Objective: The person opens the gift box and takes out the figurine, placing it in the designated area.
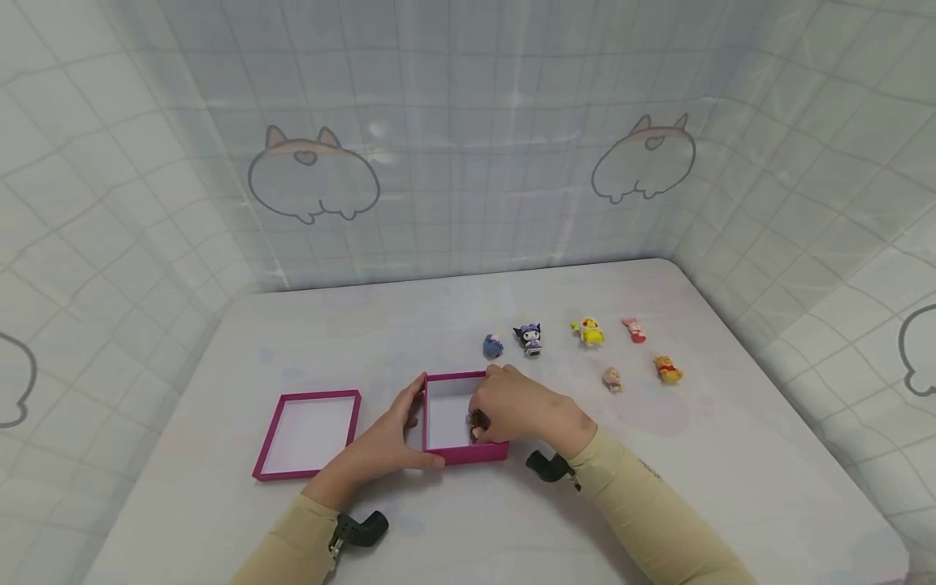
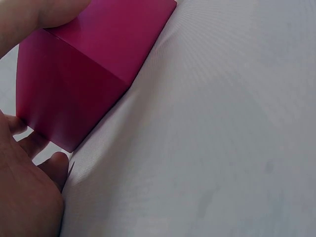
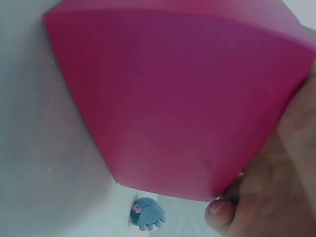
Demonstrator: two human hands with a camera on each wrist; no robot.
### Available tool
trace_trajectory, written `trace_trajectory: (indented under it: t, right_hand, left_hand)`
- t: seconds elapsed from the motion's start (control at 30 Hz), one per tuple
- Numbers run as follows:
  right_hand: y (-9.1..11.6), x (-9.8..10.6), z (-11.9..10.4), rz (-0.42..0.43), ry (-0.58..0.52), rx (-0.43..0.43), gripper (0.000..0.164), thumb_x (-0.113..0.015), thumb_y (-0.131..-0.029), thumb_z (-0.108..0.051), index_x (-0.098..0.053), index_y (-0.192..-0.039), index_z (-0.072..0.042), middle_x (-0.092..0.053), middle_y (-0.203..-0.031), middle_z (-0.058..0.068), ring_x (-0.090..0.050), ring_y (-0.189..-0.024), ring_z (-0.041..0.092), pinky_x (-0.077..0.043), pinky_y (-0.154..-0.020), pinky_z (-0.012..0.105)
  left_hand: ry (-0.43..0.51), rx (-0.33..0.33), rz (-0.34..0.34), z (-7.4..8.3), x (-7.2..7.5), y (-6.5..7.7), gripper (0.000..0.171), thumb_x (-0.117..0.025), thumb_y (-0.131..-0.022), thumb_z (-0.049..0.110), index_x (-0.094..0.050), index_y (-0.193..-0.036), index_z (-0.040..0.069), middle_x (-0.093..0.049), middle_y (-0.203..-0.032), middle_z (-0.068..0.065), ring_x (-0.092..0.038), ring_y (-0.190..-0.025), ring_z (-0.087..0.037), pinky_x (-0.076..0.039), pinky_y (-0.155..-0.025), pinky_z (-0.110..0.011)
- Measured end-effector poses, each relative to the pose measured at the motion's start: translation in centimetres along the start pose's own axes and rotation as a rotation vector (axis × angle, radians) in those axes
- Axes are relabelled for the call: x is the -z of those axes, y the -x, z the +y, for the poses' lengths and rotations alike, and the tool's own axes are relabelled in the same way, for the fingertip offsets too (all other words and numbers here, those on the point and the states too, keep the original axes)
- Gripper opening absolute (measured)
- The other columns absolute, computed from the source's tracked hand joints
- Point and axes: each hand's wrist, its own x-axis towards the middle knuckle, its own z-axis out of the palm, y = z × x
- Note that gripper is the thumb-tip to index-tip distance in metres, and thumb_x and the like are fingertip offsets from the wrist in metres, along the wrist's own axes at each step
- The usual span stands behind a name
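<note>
A magenta box (image 1: pixel 468 457) with a white inside stands on the table, its top uncovered. My left hand (image 1: pixel 387 443) grips it at the near left corner, thumb on the front wall and fingers along the left side. Over the right wall reaches my right hand (image 1: pixel 522 408), pinching a small dark brown figurine (image 1: pixel 478 421) inside the box. The fingers hide much of that figurine. In the right wrist view, the box's outer wall (image 3: pixel 182 103) fills the middle, and a blue-grey figurine (image 3: pixel 149 213) lies beyond it.
A matching magenta-rimmed lid (image 1: pixel 310 435) lies left of the box. Behind the box are the blue figurine (image 1: pixel 493 346) and a black-and-purple one (image 1: pixel 530 339). To the right lie yellow (image 1: pixel 589 331), pink (image 1: pixel 634 330), pale (image 1: pixel 613 379) and orange-yellow (image 1: pixel 668 370) figurines.
</note>
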Motion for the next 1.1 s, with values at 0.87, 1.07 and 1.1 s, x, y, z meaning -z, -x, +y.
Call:
trace_trajectory:
  t: [0.87, 1.07, 1.1]
  right_hand:
    - [2.0, 3.9, 3.8, 0.251, -0.294, -0.016, 0.034, -0.073, -0.084, -0.04, -0.073, -0.113, -0.023, -0.064, -0.099, -0.021, -0.058, -0.099, 0.01, -0.045, -0.094, 0.031]
    - [3.1, 3.6, 5.4, 0.304, -0.337, -0.058, 0.034, -0.076, -0.083, -0.039, -0.073, -0.113, -0.023, -0.061, -0.098, -0.023, -0.05, -0.096, 0.006, -0.049, -0.084, 0.029]
    - [3.4, 3.5, 5.7, 0.308, -0.338, -0.064, 0.035, -0.075, -0.083, -0.039, -0.073, -0.113, -0.022, -0.061, -0.099, -0.022, -0.051, -0.096, 0.006, -0.049, -0.084, 0.029]
  left_hand:
    - [0.009, -0.009, 0.008, -0.2, 0.2, 0.1, 0.132, -0.092, -0.059, 0.05, -0.007, -0.159, 0.032, -0.018, -0.162, 0.004, -0.026, -0.145, -0.02, -0.034, -0.111, -0.043]
    - [0.006, 0.003, 0.012, -0.6, 0.0, 0.1, 0.131, -0.091, -0.06, 0.051, -0.008, -0.159, 0.033, -0.017, -0.162, 0.006, -0.024, -0.146, -0.02, -0.035, -0.11, -0.044]
    - [0.006, 0.009, 0.012, -0.6, 0.0, 0.1, 0.13, -0.091, -0.06, 0.052, -0.008, -0.159, 0.034, -0.017, -0.162, 0.007, -0.024, -0.146, -0.02, -0.035, -0.11, -0.044]
